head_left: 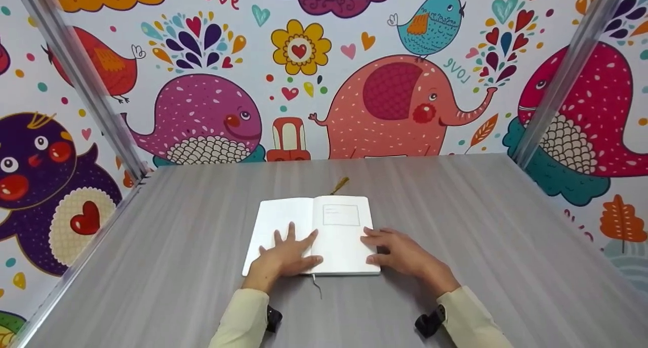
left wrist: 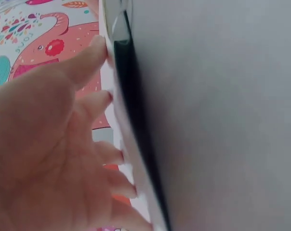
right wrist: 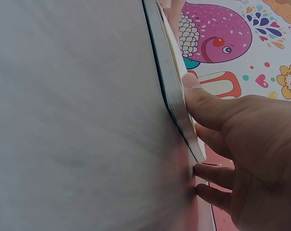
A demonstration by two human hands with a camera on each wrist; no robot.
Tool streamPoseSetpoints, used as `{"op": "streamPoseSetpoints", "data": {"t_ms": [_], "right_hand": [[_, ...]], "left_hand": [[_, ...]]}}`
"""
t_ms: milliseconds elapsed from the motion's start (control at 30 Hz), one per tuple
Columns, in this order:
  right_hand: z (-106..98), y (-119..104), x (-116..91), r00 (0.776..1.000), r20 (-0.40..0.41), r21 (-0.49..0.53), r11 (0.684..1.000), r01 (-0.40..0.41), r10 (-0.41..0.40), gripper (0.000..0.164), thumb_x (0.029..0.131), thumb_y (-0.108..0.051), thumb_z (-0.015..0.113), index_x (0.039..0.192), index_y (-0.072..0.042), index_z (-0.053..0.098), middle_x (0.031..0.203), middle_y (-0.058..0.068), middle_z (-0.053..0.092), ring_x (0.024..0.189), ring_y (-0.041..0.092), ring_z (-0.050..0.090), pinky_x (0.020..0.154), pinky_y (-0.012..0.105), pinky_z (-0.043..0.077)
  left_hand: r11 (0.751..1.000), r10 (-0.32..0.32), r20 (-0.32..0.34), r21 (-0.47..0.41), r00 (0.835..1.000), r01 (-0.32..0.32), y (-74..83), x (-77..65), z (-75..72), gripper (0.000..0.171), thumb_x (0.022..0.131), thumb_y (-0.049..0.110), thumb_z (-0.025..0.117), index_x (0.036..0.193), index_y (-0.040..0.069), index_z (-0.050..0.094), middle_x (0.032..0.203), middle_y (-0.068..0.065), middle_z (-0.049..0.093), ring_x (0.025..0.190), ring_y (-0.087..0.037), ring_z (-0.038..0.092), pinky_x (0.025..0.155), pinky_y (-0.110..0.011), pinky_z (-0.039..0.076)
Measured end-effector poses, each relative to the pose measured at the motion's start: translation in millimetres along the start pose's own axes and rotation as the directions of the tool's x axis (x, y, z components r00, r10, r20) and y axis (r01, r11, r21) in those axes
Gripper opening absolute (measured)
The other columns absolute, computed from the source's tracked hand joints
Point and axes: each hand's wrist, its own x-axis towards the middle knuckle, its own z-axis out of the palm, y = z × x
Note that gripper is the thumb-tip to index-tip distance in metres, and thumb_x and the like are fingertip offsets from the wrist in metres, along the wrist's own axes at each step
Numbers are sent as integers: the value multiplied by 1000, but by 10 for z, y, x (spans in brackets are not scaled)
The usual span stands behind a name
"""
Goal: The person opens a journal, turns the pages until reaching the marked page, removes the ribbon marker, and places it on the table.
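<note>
An open notebook (head_left: 343, 247) lies flat on the table, its pages white and a small printed box (head_left: 341, 215) on the right page. Spread fingers of my left hand (head_left: 285, 256) press on the left page, with the thumb across the fold. At the right edge, my right hand (head_left: 405, 253) rests fingertips on the page margin. The right wrist view shows the thumb against the page stack (right wrist: 173, 82) and other fingertips down beside it. A yellowish tassel (head_left: 340, 186) sticks out at the top, and a thin ribbon (head_left: 317, 284) trails from the bottom.
The grey wood-grain table (head_left: 202, 226) surrounds the notebook. Behind it stands a wall (head_left: 243, 49) printed with cartoon animals, and metal posts (head_left: 83, 79) rise at the corners. Each wrist wears a dark strap-on device (head_left: 429, 323).
</note>
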Motion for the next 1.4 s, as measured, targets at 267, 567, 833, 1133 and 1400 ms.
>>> {"op": "streamPoseSetpoints", "data": {"t_ms": [267, 567, 833, 1133, 1400], "right_hand": [[-14, -37, 5, 999, 8, -19, 999, 46, -45, 54, 84, -27, 64, 132, -6, 50, 143, 12, 41, 132, 40, 34, 103, 55, 30], [7, -163, 34, 1000, 26, -31, 999, 13, -12, 51, 83, -29, 66, 130, -14, 54, 144, 3, 40, 138, 31, 27, 108, 51, 27], [29, -260, 52, 995, 104, -118, 993, 18, -5, 63, 75, -44, 70, 131, -23, 52, 144, -5, 40, 137, 27, 30, 106, 53, 28], [-12, -291, 28, 993, 92, -175, 981, 82, -67, 60, 70, -40, 75, 124, -19, 59, 136, 0, 50, 130, 28, 42, 102, 48, 36], [-43, -294, 3, 991, 129, -122, 992, 34, -19, 58, 75, -41, 70, 128, -20, 56, 140, -2, 44, 135, 27, 35, 104, 50, 33]], "left_hand": [[999, -37, 1, -20, 999, 37, 42, 23, -1, 64, 86, 56, 49, 143, 38, 26, 154, -17, 0, 138, -49, -1, 95, -77, 8], [998, -47, 13, -28, 999, 47, 48, 9, -15, 63, 87, 53, 49, 143, 38, 25, 154, -18, -1, 138, -48, -2, 95, -77, 8], [999, -40, 42, -27, 998, 41, 64, 8, -20, 61, 90, 51, 47, 144, 39, 22, 154, -20, -4, 137, -51, -5, 94, -78, 5], [999, -32, 44, -32, 999, 34, 43, 30, 8, 61, 90, 51, 47, 144, 40, 22, 154, -20, -5, 136, -51, -5, 93, -79, 4], [999, -36, 35, -27, 999, 37, 46, 35, 19, 60, 89, 51, 47, 143, 40, 23, 154, -20, -5, 136, -51, -5, 93, -79, 5]]}}
